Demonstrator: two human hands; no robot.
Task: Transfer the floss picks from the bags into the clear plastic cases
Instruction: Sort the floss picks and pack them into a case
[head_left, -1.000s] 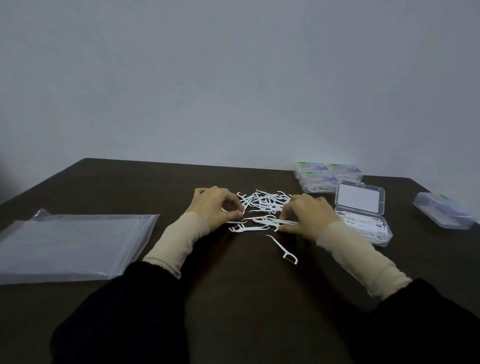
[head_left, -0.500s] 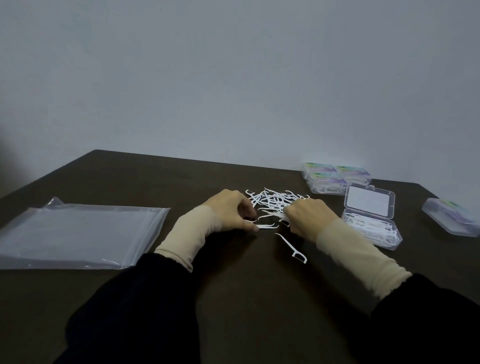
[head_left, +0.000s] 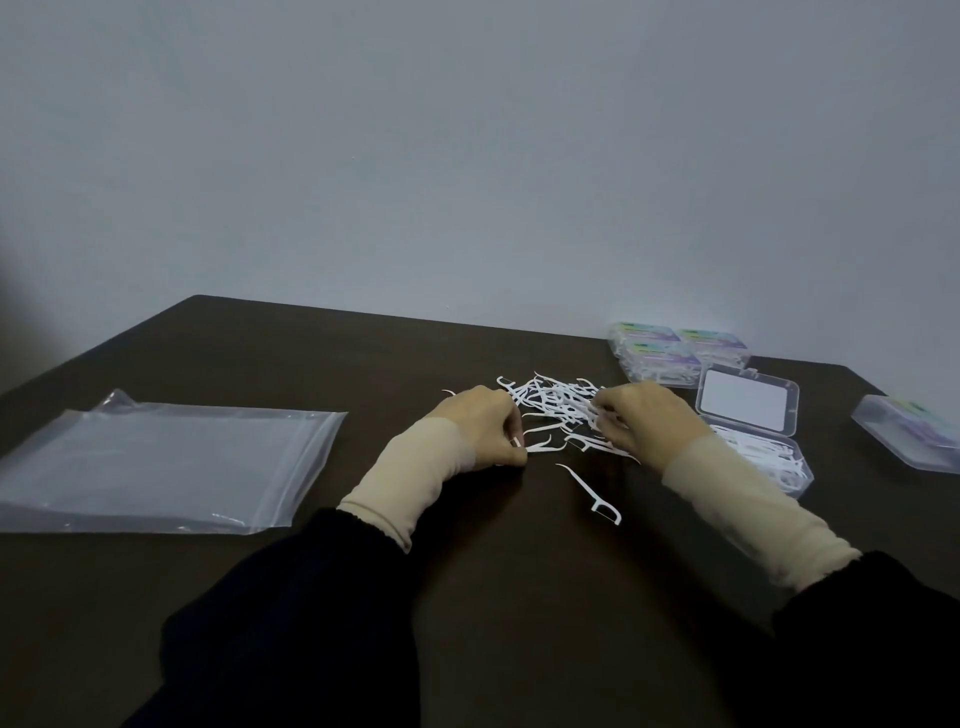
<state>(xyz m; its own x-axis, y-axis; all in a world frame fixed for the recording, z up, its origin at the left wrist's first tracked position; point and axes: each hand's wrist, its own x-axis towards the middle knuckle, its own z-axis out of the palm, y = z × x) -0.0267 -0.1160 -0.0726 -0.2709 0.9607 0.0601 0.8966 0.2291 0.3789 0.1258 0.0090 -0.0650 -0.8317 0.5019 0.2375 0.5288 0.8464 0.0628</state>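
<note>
On the dark desk (head_left: 260, 597) a loose heap of white floss picks (head_left: 553, 400) lies between the two hands. The left hand (head_left: 485, 434) rests at the heap's near-left edge, its fingers curled in a grip that pinches one floss pick (head_left: 535, 446) by its end, the rest of it lying flat on the desk. The right hand (head_left: 647, 421) sits on the heap's right side, fingers curled down into the picks and grasping a few. A single floss pick (head_left: 592, 492) lies apart, nearer the person. Just right of the right hand stands an open clear case (head_left: 748, 415), lid up, picks in its tray. Closed cases (head_left: 670, 353) sit behind it, another case (head_left: 911, 431) far right. Flat plastic bags (head_left: 156, 462) lie well to the left.
</note>
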